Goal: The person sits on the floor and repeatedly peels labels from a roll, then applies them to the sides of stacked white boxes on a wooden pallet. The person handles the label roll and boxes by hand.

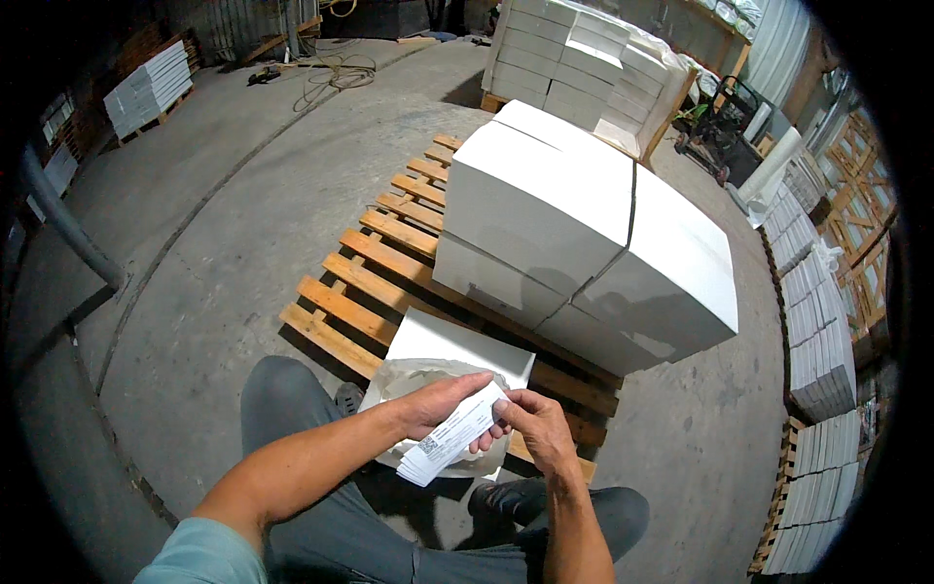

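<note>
Printed paper labels (448, 438), long, white and layered into a thin stack, at the lower centre of the frame, slanting from lower left to upper right, with a square code near the lower end. Held from beneath by the left hand (430, 407), fingers curled under and fingertips showing past the right edge, thumb stretched along the upper side. Pinched at the upper end by the right hand (539, 422), thumb on top. Directly below, crumpled translucent plastic (394, 382) over a flat white panel (457, 341), at the near edge of a slatted wooden pallet (362, 275). On the same pallet, right of centre, large white blocks (555, 185) bound with a dark strap (632, 200). At the bottom of the frame, dark grey trousers (292, 404) with knees wide apart, and a pale teal sleeve (204, 555) at the lower left. Farther out, smaller white blocks (528, 58) at the top centre, a black hand cart (722, 127) at the upper right, stacked white boards (817, 341) along the right edge, another white stack (151, 88) at the upper left.
</note>
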`<state>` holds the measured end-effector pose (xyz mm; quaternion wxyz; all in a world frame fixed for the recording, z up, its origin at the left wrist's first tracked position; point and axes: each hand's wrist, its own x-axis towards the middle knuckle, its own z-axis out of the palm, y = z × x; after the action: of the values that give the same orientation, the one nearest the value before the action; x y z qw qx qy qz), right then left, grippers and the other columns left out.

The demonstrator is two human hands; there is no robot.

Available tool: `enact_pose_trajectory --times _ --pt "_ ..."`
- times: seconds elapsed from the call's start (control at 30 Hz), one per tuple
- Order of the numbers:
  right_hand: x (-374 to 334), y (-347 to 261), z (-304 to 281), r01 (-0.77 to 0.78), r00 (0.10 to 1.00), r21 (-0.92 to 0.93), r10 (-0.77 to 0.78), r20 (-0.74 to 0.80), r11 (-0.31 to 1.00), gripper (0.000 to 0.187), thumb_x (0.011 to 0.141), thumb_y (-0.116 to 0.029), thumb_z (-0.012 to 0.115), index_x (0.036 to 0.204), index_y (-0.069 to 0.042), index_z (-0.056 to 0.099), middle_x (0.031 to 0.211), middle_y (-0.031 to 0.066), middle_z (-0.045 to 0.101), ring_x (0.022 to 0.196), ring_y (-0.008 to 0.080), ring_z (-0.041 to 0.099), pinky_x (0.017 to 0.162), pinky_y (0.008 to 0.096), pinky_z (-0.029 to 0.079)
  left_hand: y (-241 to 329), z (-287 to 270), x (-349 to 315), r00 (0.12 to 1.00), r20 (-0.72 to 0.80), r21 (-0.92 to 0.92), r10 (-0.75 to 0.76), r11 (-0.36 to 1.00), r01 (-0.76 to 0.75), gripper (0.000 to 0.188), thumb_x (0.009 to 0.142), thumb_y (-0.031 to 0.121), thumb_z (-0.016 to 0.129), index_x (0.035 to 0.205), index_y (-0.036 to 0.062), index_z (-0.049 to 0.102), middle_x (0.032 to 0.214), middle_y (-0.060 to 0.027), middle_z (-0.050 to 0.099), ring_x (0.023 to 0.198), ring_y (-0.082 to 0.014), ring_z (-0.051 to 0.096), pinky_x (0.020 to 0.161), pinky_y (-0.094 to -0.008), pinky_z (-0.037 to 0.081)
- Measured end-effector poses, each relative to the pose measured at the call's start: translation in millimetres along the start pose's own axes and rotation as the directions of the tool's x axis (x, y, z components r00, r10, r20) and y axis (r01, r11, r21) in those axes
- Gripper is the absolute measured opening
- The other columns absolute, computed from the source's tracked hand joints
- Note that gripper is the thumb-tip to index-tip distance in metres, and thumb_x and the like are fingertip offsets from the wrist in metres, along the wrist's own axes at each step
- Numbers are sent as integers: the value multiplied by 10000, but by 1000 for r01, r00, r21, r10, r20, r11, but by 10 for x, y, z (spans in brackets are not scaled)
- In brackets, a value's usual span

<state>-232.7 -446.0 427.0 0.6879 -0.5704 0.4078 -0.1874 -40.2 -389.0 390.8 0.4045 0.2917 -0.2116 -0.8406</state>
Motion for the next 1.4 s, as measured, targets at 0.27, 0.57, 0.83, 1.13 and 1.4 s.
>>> enact_pose_trajectory --times 0.27,0.57,0.83,1.13,1.4 --pt "53 184 77 132 964 -69 -144 -225 989 263 912 -221 679 1002 25 693 827 40 672 722 91 591 638 236 471 -22 23 -26 995 -91 30 29 999 -26 516 1067 392 258 1204 -24 530 989 -192 669 741 -246 676 650 -343 580" --pt "151 175 -224 143 934 348 -10 -357 927 200 933 -200 639 932 0 651 712 10 602 572 74 527 537 222 452 -75 -145 52 972 -216 -41 92 994 -104 426 1060 306 341 1299 6 527 1140 -137 657 972 -202 684 811 -350 590" --pt "95 109 -101 124 969 216 -71 -236 969 210 936 -206 650 935 3 665 732 15 608 608 84 539 562 222 433 23 -41 -18 962 -269 -48 42 997 -57 307 1021 271 480 1159 27 607 1052 -86 677 926 -145 690 794 -294 587" --pt "70 119 6 138 969 -2 -135 -209 990 220 932 -181 651 952 36 678 759 26 637 634 87 556 588 228 454 2 14 -9 958 -245 176 147 979 -106 328 979 328 578 1093 26 635 955 -46 661 837 -104 647 725 -256 540" --pt "35 85 -18 71 991 228 -41 -130 971 279 969 -240 588 1017 22 672 815 52 654 679 116 591 608 261 467 -10 61 -17 947 -268 331 177 940 -82 341 981 292 569 1156 7 639 942 -49 675 819 -112 624 725 -257 506"
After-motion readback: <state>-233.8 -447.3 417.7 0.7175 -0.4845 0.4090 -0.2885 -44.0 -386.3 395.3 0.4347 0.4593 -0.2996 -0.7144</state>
